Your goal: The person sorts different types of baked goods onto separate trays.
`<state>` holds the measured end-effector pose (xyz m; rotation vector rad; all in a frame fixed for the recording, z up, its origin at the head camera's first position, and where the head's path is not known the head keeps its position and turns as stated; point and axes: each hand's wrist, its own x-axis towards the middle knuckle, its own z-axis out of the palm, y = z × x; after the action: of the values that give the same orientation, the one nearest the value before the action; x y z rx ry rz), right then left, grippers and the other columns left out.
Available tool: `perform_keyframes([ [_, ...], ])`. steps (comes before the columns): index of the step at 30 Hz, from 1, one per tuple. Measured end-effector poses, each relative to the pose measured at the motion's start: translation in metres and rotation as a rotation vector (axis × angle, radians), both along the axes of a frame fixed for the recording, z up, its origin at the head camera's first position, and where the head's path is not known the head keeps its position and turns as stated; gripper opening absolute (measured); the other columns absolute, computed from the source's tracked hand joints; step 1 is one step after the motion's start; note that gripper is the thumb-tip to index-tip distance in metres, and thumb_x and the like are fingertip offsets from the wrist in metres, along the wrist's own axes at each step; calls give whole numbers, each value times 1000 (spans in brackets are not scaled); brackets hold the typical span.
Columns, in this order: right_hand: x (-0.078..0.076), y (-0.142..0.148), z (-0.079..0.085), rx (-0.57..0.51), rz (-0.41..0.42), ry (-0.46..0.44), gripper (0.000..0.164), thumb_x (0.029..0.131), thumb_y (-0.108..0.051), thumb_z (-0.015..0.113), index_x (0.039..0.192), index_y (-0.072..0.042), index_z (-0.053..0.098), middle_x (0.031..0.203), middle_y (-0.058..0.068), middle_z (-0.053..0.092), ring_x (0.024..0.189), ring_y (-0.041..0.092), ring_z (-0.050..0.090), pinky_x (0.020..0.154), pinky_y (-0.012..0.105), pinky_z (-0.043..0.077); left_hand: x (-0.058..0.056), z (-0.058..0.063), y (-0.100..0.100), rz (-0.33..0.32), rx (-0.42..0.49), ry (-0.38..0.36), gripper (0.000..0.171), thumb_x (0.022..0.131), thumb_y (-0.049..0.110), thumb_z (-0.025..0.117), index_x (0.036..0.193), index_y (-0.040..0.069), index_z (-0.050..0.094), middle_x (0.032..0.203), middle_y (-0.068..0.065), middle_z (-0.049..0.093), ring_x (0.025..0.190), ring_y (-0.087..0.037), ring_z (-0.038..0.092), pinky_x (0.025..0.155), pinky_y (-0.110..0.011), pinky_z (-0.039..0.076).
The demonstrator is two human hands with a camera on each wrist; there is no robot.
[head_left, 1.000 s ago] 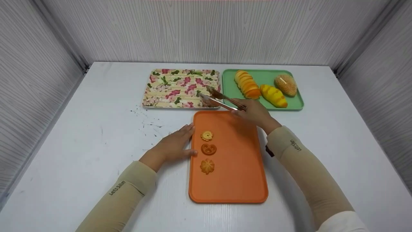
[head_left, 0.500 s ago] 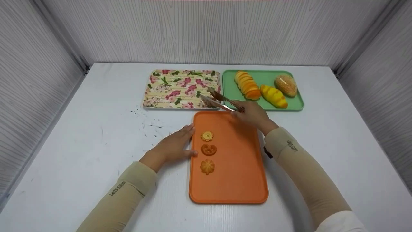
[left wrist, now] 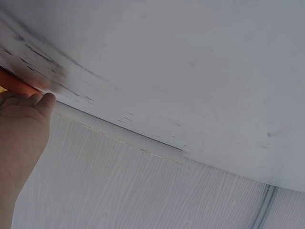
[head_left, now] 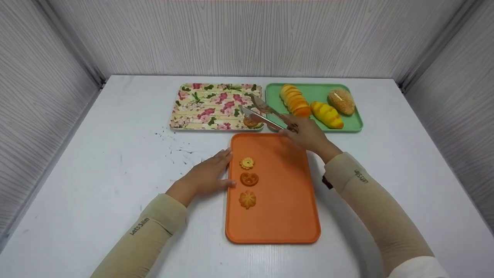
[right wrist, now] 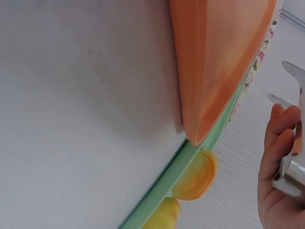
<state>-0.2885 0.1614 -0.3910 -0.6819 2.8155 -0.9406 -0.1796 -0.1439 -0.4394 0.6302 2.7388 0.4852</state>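
Observation:
My right hand (head_left: 307, 133) holds a pair of metal tongs (head_left: 270, 119), whose arms stand apart over the right end of the floral tray (head_left: 204, 112). Just below the tong tips, at that tray's front right corner, lies a small round orange-brown piece (head_left: 251, 122), partly covered by the tongs. The right wrist view shows curled fingers (right wrist: 276, 143) around the tongs. My left hand (head_left: 204, 175) rests at the left edge of the orange tray (head_left: 279, 200), fingers extended and thumb on its rim. On this tray a yellow ring cookie (head_left: 247, 163), a pretzel (head_left: 249, 179) and a flower-shaped cookie (head_left: 247, 199) form a column.
Behind my right hand stands a green tray (head_left: 353, 125). It carries a long ridged loaf (head_left: 295, 100), a yellow bread (head_left: 327, 115) and a seeded bun (head_left: 341, 101). Dark scuffs (head_left: 179, 148) mark the white table. Pale panels (head_left: 247, 38) enclose its back and sides.
The tongs have spread and risen slightly, so the small round piece at the floral tray's corner now shows below them. My right hand has shifted slightly right; my left hand stays in place.

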Motion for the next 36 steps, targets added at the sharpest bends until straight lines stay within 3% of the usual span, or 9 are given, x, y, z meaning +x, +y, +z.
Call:
perform_keyframes([
  [6, 8, 6, -1, -3, 38, 16, 54, 92, -42, 61, 142, -25, 49, 109, 7, 65, 85, 22, 57, 76, 39, 46, 0, 0, 0, 15, -1, -10, 92, 88, 62, 52, 154, 12, 12, 159, 1, 3, 144, -19, 5, 113, -41, 15],
  [10, 16, 10, -3, -6, 67, -4, 52, 93, -40, 60, 141, -23, 49, 109, 7, 66, 59, 18, 43, 56, 34, 38, 0, -1, 0, 18, -7, -14, 92, 88, 62, 52, 154, 12, 11, 159, 1, 3, 144, -18, 5, 113, -40, 15],
  [14, 23, 13, -4, 3, 103, -37, 51, 93, -42, 59, 141, -25, 50, 93, 6, 66, 48, 16, 31, 48, 31, 30, -1, -1, 0, 12, -6, -15, 92, 88, 62, 52, 154, 12, 11, 159, 1, 3, 144, -19, 6, 113, -40, 15],
  [16, 25, 15, -5, 6, 134, -37, 51, 93, -42, 60, 141, -28, 49, 80, 4, 62, 48, 15, 33, 47, 31, 31, -1, -2, -1, 4, -2, -12, 92, 88, 63, 51, 154, 11, 12, 159, 0, 3, 144, -20, 6, 113, -41, 16],
  [21, 31, 19, -7, 8, 228, -18, 49, 92, -35, 62, 139, -26, 52, 71, 1, 58, 50, 16, 39, 50, 32, 35, -2, -2, -2, -14, 7, 0, 93, 88, 64, 50, 154, 10, 12, 159, -1, 2, 144, -21, 6, 113, -42, 16],
  [28, 35, 25, -12, -12, 281, -92, 42, 91, -36, 65, 126, -13, 64, 55, 3, 45, 46, 11, 30, 45, 27, 28, -2, -1, -1, -16, 6, -12, 93, 88, 64, 50, 154, 10, 12, 159, -2, 3, 144, -22, 6, 113, -43, 18],
  [36, 39, 30, -15, -22, 362, -141, 47, 91, -35, 64, 134, -17, 58, 70, 3, 63, 49, 10, 29, 48, 28, 27, -3, -1, -1, -17, -4, -13, 93, 88, 64, 50, 154, 11, 11, 159, -2, 2, 144, -22, 6, 112, -45, 19],
])
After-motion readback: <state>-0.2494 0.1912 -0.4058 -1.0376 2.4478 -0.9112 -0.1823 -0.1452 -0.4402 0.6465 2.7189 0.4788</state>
